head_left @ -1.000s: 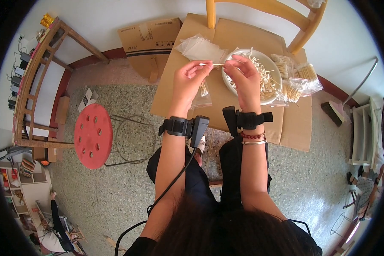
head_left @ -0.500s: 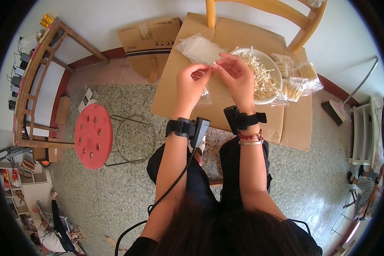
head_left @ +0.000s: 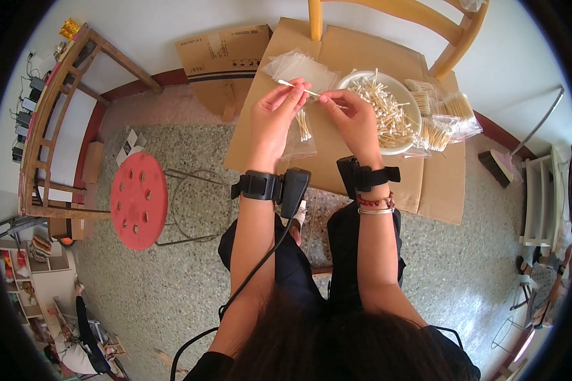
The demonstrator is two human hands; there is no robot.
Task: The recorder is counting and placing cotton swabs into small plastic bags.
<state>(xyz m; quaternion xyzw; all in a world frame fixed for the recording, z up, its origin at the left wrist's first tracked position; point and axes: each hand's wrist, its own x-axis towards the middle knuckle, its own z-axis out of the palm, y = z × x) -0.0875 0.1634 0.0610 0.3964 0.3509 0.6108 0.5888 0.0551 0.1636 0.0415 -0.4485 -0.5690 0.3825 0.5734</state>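
Over the near left part of a cardboard sheet (head_left: 343, 57), my left hand (head_left: 268, 124) is closed in a pinch on a cotton swab (head_left: 285, 83). The swab slants across, one white tip sticking out past the left fingers. My right hand (head_left: 357, 124) pinches at its other end, thumb and finger together. Just below my hands lies a clear plastic bag (head_left: 299, 149) with several swabs in it. A white bowl (head_left: 414, 105) heaped with loose swabs (head_left: 388, 114) stands right of my right hand. Flat clear bags (head_left: 305, 71) lie beyond my hands.
Filled swab bags (head_left: 440, 127) sit right of the bowl. A wooden chair back (head_left: 400, 11) rises behind the cardboard. A red round stool (head_left: 139, 200) stands left, a cardboard box (head_left: 225, 54) at the wall, a broom (head_left: 496, 166) at right. A person (head_left: 76, 352) is at lower left.
My hands have drawn slightly apart, and the left has turned and shifted left. The swab now shows between them, and the bag with swabs below is more exposed.
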